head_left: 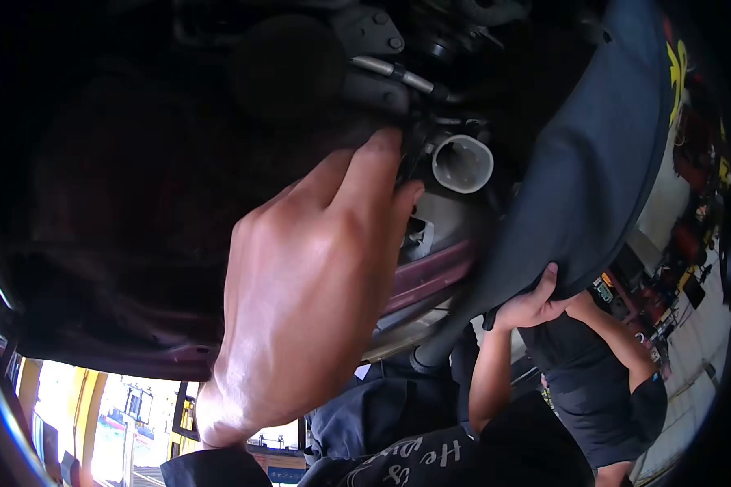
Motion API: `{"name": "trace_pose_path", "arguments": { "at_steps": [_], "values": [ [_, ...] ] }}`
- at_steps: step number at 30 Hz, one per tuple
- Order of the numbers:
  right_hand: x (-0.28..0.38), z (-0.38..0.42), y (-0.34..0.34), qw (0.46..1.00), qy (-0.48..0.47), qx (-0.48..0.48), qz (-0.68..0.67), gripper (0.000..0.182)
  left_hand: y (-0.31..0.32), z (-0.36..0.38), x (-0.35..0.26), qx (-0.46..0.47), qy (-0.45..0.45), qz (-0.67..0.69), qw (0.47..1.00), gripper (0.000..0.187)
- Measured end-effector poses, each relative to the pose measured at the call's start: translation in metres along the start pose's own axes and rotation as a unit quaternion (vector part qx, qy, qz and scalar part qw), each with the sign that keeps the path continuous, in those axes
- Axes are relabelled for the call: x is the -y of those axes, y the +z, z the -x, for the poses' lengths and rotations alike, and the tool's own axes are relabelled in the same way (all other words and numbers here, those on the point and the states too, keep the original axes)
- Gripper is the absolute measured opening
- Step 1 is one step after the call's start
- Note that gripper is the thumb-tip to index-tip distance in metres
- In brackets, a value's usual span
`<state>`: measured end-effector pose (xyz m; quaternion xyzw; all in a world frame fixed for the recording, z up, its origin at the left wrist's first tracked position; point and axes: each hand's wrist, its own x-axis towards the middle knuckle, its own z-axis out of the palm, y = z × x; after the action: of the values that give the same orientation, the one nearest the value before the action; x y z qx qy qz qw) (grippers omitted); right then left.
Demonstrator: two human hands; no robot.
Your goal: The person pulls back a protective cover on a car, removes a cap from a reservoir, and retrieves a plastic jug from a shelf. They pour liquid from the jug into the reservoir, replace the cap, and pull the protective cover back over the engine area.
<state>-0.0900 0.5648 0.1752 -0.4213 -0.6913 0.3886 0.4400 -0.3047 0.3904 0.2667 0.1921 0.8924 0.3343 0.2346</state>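
Observation:
My left hand (309,268) is raised into the dark underside of a vehicle, its back toward me. Index finger and thumb bend toward each other around a dark part I cannot make out; the other fingertips are lost in shadow. Just right of the thumb sits a pale grey, oval-mouthed hollow fitting (463,164). My right hand (528,308) grips the lower edge of a large dark grey panel (577,162), thumb on the near face and fingers mostly hidden. Close beside it is another person's hand (581,304).
A metal rod (394,73) and a bolted bracket (369,28) are above my left hand. Below runs a maroon body edge (430,276). Another person in a dark shirt (589,390) stands at the right. Yellow posts (85,414) show at lower left.

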Motion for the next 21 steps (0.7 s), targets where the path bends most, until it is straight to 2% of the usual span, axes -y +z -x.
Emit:
{"name": "trace_pose_path", "arguments": {
  "at_steps": [4,7,9,10,11,21],
  "values": [
    [-0.009,-0.01,-0.005,1.0,0.009,-0.003,0.0,0.041,0.011,-0.008,-0.002,-0.021,-0.016,-0.014,1.0,0.028],
    [-0.026,-0.048,-0.019,0.999,-0.013,0.009,0.028,0.04,0.039,-0.026,-0.037,0.0,-0.056,0.002,0.998,0.027],
    [-0.034,-0.065,-0.029,0.999,-0.003,0.001,0.034,0.04,0.052,-0.032,-0.053,-0.004,-0.045,-0.003,0.999,0.026],
    [-0.002,-0.001,0.002,1.0,-0.014,-0.003,0.015,0.035,0.003,-0.004,0.002,-0.02,-0.04,-0.006,0.999,0.026],
    [-0.002,-0.001,0.002,1.0,-0.02,-0.011,0.001,0.03,0.002,-0.003,0.001,-0.018,-0.036,-0.004,0.999,0.026],
    [-0.002,-0.005,0.002,1.0,-0.027,0.004,-0.003,0.039,0.005,-0.008,-0.008,-0.004,-0.02,-0.011,1.0,0.026]
  ]
}}
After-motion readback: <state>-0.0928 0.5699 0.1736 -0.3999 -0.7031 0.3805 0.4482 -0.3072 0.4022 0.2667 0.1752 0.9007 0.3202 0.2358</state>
